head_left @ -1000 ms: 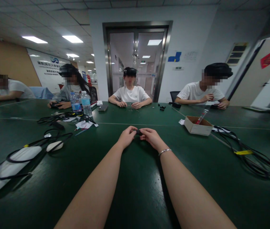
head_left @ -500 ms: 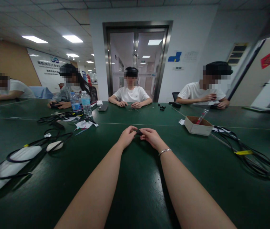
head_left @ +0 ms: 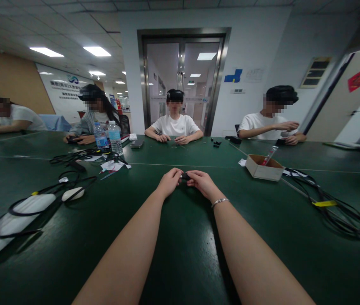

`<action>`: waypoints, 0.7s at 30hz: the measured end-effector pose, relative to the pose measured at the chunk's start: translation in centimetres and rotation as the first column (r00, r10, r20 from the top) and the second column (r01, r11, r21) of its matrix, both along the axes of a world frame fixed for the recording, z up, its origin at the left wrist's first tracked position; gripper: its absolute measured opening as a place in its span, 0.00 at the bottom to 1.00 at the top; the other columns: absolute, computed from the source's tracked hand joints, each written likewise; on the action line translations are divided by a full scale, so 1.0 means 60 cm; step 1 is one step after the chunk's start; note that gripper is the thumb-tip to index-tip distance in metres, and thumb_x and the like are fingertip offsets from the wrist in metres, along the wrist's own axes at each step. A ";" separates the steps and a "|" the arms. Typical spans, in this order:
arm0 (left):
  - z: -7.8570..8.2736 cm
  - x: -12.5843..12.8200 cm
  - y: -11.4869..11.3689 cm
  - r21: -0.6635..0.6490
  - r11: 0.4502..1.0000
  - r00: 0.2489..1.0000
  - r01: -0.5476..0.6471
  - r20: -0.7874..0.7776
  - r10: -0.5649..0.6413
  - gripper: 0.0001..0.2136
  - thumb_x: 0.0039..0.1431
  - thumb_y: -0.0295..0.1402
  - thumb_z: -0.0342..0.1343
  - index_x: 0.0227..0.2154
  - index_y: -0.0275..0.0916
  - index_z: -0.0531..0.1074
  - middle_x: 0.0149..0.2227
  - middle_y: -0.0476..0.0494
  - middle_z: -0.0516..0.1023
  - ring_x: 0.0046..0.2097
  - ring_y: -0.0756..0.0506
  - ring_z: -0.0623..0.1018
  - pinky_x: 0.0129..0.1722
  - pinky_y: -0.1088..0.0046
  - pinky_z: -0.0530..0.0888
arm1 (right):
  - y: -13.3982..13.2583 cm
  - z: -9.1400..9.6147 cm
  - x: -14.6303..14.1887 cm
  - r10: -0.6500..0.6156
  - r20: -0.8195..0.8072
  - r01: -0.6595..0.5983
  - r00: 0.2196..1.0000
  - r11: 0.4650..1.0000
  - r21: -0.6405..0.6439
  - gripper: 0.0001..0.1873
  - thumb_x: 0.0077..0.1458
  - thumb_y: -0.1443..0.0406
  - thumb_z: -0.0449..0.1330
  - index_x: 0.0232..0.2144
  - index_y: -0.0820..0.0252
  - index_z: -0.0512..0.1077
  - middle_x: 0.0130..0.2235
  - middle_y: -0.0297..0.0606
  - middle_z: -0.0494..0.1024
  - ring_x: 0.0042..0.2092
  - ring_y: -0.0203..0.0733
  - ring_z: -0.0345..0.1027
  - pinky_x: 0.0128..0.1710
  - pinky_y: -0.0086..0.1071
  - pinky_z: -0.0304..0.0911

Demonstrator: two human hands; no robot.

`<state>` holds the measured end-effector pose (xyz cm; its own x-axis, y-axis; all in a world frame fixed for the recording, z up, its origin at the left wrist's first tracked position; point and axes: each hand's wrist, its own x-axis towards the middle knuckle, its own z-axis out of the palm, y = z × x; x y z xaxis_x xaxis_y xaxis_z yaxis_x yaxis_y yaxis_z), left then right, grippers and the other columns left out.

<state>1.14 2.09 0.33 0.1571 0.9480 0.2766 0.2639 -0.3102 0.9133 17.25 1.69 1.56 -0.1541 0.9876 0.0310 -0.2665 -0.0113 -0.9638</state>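
Between my hands, over the middle of the green table (head_left: 180,237), is a small black object (head_left: 185,176) whose kind is too small to make out. My left hand (head_left: 170,181) pinches its left end, where a tiny bright spot shows near the fingertips. The fingers of my right hand (head_left: 201,182) are closed on its right end, and a silver bracelet (head_left: 220,202) circles that wrist. My fingers cover much of the object.
Left lie a white power strip (head_left: 24,222) with black cable, a white mouse-shaped item (head_left: 73,194), papers (head_left: 114,165) and two water bottles (head_left: 115,137). Right are a cardboard box (head_left: 265,169) holding a red tube and a coiled black cable (head_left: 342,212). Several people sit around the table.
My hands stay in nearly the same place, with the black object still between them. The person at the right has raised a hand and shifted their head.
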 end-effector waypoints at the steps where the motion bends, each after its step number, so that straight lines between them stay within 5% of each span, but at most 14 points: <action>1: 0.000 0.000 0.000 0.000 1.000 1.000 0.000 0.000 0.000 0.11 0.59 0.37 0.47 0.38 0.38 0.71 0.29 0.48 0.71 0.28 0.51 0.70 0.29 0.76 0.68 | 0.000 0.000 0.000 0.000 -0.003 0.000 1.000 1.000 0.001 0.01 0.52 0.73 0.63 0.30 0.68 0.74 0.25 0.38 0.75 0.22 0.32 0.67 0.23 0.23 0.69; 6: 0.000 -0.001 -0.001 0.028 0.999 1.000 -0.016 -0.014 0.017 0.10 0.55 0.33 0.51 0.40 0.39 0.70 0.30 0.49 0.70 0.27 0.53 0.70 0.30 0.77 0.68 | -0.002 0.002 -0.001 -0.002 -0.015 0.002 1.000 1.000 0.001 0.01 0.52 0.74 0.63 0.31 0.68 0.74 0.25 0.39 0.75 0.22 0.31 0.67 0.23 0.23 0.69; 11: 0.004 -0.001 -0.005 0.015 1.000 0.999 0.013 -0.038 -0.013 0.12 0.60 0.39 0.46 0.38 0.38 0.70 0.26 0.49 0.70 0.27 0.52 0.69 0.30 0.76 0.68 | -0.003 0.002 -0.001 -0.005 -0.013 0.005 1.000 1.000 -0.002 0.01 0.52 0.73 0.63 0.31 0.68 0.73 0.26 0.39 0.75 0.23 0.32 0.68 0.23 0.23 0.69; 17: 0.008 0.000 -0.009 0.010 1.000 0.999 -0.019 -0.027 0.019 0.10 0.55 0.32 0.50 0.39 0.39 0.71 0.35 0.47 0.73 0.29 0.52 0.71 0.31 0.77 0.69 | 0.000 -0.003 0.001 0.009 -0.015 -0.009 1.000 1.000 0.016 0.02 0.52 0.72 0.64 0.31 0.68 0.74 0.24 0.37 0.74 0.22 0.32 0.67 0.24 0.23 0.69; 21: 0.006 0.000 -0.008 0.006 1.000 1.000 -0.009 -0.025 0.009 0.11 0.59 0.37 0.47 0.38 0.38 0.71 0.27 0.48 0.71 0.28 0.51 0.70 0.30 0.76 0.68 | 0.002 -0.003 0.000 0.010 -0.011 -0.009 1.000 1.000 0.007 0.03 0.51 0.72 0.65 0.30 0.67 0.74 0.25 0.37 0.74 0.22 0.32 0.67 0.23 0.23 0.69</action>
